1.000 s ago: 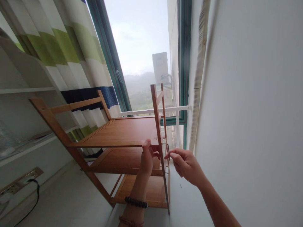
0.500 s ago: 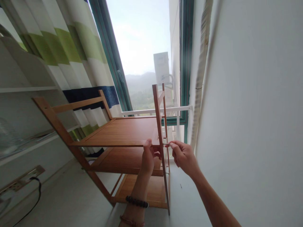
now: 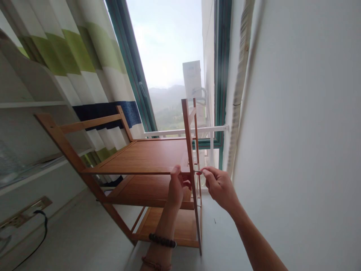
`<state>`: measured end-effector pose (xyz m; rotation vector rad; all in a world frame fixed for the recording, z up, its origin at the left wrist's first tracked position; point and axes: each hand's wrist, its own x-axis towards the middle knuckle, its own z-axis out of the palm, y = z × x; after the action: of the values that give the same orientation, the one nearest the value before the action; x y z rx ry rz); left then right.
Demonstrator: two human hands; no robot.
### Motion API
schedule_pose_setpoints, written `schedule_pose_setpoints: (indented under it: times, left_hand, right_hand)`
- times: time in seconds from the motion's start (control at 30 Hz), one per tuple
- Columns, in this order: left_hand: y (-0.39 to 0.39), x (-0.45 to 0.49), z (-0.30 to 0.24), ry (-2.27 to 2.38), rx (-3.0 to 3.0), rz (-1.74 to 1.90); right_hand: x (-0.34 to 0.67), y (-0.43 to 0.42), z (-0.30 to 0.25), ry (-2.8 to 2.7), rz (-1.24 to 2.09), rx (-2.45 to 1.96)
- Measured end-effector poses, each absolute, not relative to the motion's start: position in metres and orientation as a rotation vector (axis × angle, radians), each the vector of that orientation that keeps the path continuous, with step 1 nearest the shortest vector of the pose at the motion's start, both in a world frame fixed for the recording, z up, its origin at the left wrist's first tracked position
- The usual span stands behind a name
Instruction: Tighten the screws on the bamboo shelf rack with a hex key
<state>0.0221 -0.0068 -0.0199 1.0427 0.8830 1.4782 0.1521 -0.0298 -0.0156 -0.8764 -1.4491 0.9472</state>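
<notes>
A brown wooden shelf rack (image 3: 188, 131) with three boards stands by the window. My left hand (image 3: 176, 188) grips the front edge of the top shelf board (image 3: 146, 156) near its right end, thumb on top and fingers curled beneath. On the outer side of the right front post, my right hand (image 3: 216, 182) pinches a thin metal rod (image 3: 198, 171) that meets the post at the height of that board. Whether the rod is a bolt or a hex key cannot be made out, as my fingers cover its outer end.
A small thin metal piece (image 3: 214, 221) lies on the floor right of the rack. White wall (image 3: 304, 131) rises close on the right. At left are a striped curtain (image 3: 81, 49), white shelving (image 3: 31, 175) and a power strip (image 3: 25, 214) with a black cable.
The view has shifted very slightly. Both hands keep their holds on the board and the metal rod, and the rack stands as before.
</notes>
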Motion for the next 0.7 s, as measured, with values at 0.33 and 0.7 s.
schedule_pose_setpoints:
  times: [0.33,0.7]
  left_hand:
    - [-0.008,0.024,-0.018,0.840,1.065,1.494]
    - [-0.009,0.024,-0.020,0.873,1.081,1.489]
  right_hand:
    - [0.151,-0.038,0.005,-1.394,1.067,-0.662]
    - [0.158,-0.059,-0.007,-1.428,1.289,-0.630]
